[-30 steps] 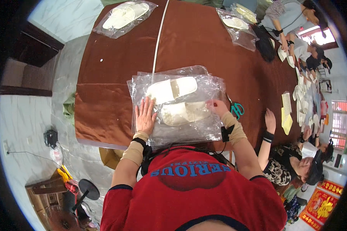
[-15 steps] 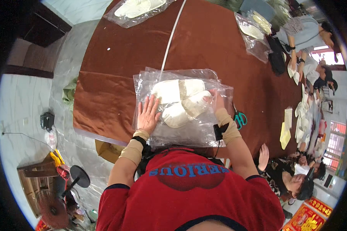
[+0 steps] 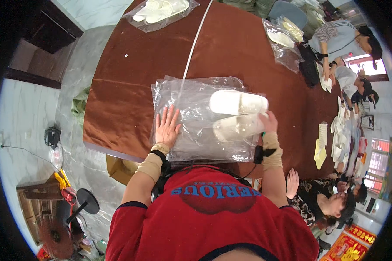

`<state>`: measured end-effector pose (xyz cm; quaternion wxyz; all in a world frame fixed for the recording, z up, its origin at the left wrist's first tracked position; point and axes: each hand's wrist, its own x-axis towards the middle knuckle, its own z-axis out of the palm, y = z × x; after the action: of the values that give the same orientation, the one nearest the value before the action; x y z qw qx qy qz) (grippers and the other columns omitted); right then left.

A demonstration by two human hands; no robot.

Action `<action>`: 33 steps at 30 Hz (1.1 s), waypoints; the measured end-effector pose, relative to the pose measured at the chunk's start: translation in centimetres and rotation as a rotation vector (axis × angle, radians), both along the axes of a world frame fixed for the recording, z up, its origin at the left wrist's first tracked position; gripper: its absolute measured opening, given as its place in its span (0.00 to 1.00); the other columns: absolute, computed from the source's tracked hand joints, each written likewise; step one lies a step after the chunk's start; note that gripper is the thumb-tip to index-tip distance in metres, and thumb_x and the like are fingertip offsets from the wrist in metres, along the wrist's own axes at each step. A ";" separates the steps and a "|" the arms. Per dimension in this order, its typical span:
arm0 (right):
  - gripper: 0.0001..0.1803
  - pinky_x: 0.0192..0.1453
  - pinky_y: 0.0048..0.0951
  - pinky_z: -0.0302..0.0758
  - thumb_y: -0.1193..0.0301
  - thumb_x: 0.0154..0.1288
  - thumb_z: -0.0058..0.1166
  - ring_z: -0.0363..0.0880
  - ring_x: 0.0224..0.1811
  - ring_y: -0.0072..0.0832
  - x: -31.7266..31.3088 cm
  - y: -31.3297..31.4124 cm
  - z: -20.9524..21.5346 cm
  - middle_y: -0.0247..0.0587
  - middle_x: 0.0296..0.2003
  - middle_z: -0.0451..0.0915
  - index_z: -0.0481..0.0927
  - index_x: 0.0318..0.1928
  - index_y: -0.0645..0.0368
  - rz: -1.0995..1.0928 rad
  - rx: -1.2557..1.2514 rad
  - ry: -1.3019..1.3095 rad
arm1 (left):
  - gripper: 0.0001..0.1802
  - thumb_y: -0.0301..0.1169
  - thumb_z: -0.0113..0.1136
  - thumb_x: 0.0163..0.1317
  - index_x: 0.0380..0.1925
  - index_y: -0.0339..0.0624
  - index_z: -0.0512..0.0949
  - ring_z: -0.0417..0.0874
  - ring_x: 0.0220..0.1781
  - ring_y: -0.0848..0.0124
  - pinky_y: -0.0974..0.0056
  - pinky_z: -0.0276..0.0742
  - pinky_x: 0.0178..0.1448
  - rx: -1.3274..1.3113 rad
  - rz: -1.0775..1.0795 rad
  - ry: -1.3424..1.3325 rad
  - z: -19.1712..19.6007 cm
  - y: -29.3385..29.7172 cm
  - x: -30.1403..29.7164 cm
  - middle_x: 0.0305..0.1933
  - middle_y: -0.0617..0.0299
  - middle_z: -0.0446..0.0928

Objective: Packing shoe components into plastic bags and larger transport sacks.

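Note:
A pair of white slippers lies side by side at the right end of a stack of clear plastic bags, on a brown cloth-covered table. My right hand has its fingers closed on the right end of the near slipper. Whether the slippers lie inside the top bag or on it, I cannot tell. Flat on the left part of the bags rests my left hand, fingers spread, holding the plastic down.
Bagged slippers lie at the far left, with more bagged slippers at the far right. A white strip crosses the cloth. At the right, co-workers handle slippers; a person's hand rests at the table's near right edge.
The slippers have shifted right across the bags, from the middle to their right end. My right hand moved right with them. My left hand stayed nearly in place.

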<state>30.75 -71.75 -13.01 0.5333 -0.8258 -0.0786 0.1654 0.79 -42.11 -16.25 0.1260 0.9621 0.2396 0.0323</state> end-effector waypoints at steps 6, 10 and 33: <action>0.14 0.44 0.24 0.73 0.74 0.56 0.62 0.74 0.38 0.21 0.8 -6.2 8.4 0.33 0.37 0.79 0.77 0.44 0.62 -0.317 -0.007 -0.402 | 0.32 0.44 0.48 0.65 0.69 0.55 0.55 0.45 0.76 0.61 0.47 0.43 0.75 0.028 0.002 -0.057 -0.2 -0.2 0.2 0.75 0.63 0.46; 0.14 0.44 0.23 0.75 0.76 0.62 0.56 0.76 0.38 0.22 -1.1 -3.1 16.0 0.39 0.40 0.78 0.74 0.48 0.67 -0.474 0.293 -0.629 | 0.32 0.43 0.48 0.65 0.69 0.54 0.55 0.46 0.76 0.60 0.47 0.43 0.75 0.036 0.001 -0.086 -0.1 -0.4 0.3 0.75 0.62 0.47; 0.01 0.34 0.20 0.70 0.77 0.58 0.57 0.70 0.29 0.17 -0.8 -4.6 -0.8 0.27 0.26 0.76 0.78 0.31 0.61 -0.158 0.179 -0.188 | 0.33 0.42 0.50 0.64 0.69 0.54 0.55 0.45 0.76 0.61 0.47 0.43 0.75 0.068 -0.003 -0.050 0.0 -0.2 -1.5 0.75 0.64 0.46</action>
<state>29.92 -76.38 -13.77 0.6064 -0.7905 -0.0776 0.0371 -0.75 -42.30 -16.28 0.0991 0.9651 0.2337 0.0641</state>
